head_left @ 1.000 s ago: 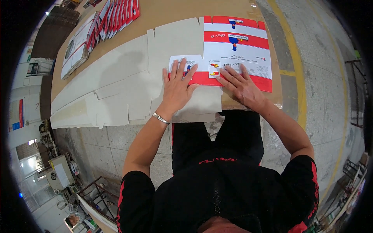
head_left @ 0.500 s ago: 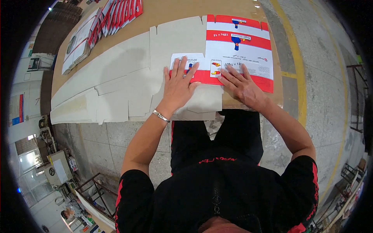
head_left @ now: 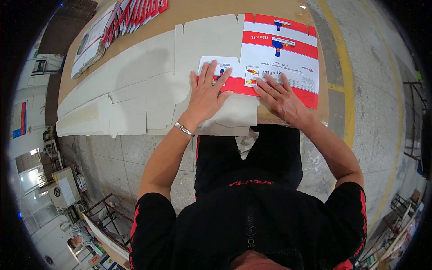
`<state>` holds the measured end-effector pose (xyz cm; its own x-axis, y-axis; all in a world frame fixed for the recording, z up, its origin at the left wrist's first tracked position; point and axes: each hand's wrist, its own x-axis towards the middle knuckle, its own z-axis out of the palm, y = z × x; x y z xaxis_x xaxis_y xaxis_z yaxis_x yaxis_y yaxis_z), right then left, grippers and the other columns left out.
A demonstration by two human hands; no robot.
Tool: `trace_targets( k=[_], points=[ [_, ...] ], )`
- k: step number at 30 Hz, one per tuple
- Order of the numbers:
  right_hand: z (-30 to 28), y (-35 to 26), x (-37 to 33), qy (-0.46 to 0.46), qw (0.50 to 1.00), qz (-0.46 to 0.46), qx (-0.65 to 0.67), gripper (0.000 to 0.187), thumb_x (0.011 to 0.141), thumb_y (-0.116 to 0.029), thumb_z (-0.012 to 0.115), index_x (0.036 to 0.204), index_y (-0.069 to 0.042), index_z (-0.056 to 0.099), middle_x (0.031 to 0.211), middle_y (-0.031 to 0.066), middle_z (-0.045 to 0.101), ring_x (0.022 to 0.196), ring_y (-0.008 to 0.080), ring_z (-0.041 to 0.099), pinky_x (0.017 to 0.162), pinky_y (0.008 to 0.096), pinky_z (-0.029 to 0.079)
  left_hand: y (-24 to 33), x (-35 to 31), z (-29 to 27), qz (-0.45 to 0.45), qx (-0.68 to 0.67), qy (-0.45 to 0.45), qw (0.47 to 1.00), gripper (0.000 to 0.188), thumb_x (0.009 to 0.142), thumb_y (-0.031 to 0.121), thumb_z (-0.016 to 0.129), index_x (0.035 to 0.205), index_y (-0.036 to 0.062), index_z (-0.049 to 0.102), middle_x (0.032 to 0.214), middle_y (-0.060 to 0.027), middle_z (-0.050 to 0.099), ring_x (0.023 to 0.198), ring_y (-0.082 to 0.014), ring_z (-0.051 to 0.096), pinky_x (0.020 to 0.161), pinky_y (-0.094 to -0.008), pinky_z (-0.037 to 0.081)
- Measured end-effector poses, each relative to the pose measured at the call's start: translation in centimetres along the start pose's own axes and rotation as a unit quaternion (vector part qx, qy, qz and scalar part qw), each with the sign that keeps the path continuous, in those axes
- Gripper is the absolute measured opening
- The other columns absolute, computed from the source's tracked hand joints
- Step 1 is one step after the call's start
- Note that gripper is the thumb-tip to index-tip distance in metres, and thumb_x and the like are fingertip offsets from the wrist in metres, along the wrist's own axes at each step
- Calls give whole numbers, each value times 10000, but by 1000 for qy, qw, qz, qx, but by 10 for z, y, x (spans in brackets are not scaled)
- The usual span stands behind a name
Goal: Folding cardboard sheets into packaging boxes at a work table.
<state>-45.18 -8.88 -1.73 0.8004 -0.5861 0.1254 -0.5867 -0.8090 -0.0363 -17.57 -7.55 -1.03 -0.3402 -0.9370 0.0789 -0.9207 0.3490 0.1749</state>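
Note:
A flat carton blank lies on the table, grey-brown on its plain side. Its red and white printed part [head_left: 292,63] is folded over at the right, with small blue pictures on it. My left hand [head_left: 209,87] lies flat on the small printed flap, fingers spread, and a metal bracelet [head_left: 184,129] circles that wrist. Over the lower edge of the printed panel rests my right hand [head_left: 284,100], palm down, fingers spread. Plain grey board [head_left: 130,96] stretches away to the left of my hands. Neither hand grips anything.
At the far left of the table [head_left: 198,11] lies a bundle of folded white cartons [head_left: 88,51], beside a row of red and white folded cartons [head_left: 135,15]. Yellow lines [head_left: 344,94] mark the floor on the right. Another person [head_left: 81,238] is at the lower left.
My hands keep nearly the same place on the printed carton. The view has shifted slightly, and no fold or grip has visibly changed.

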Motion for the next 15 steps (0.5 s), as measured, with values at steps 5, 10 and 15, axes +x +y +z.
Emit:
trace_targets(
  k=[5, 10, 15],
  points=[
    [1, 4, -1, -7, 999, 12, 32, 737, 824, -140, 686, 1459, -190, 313, 1526, 36, 305, 1428, 254, 239, 1159, 550, 158, -1, 1, -1, -3, 2, -5, 1000, 579, 936, 472, 486, 1465, 288, 341, 1555, -152, 166, 1438, -342, 133, 1114, -599, 53],
    [-8, 3, -2, -11, 1000, -2, 17, 618, 867, -154, 585, 1436, -138, 346, 1482, 66, 366, 1380, 286, 324, 1117, 577, 239, 0, 1, -1, -9, -33, 3, 999, 547, 921, 444, 528, 1427, 267, 414, 1539, -170, 203, 1432, -346, 145, 1112, -596, 49],
    [-3, 2, -4, 7, 998, 8, 65, 643, 837, -127, 642, 1424, -157, 383, 1474, 49, 384, 1390, 274, 309, 1138, 560, 208, -2, 0, 0, -15, -75, 18, 997, 454, 925, 421, 539, 1351, 262, 523, 1523, -157, 248, 1429, -329, 159, 1125, -551, 41]
  ],
)
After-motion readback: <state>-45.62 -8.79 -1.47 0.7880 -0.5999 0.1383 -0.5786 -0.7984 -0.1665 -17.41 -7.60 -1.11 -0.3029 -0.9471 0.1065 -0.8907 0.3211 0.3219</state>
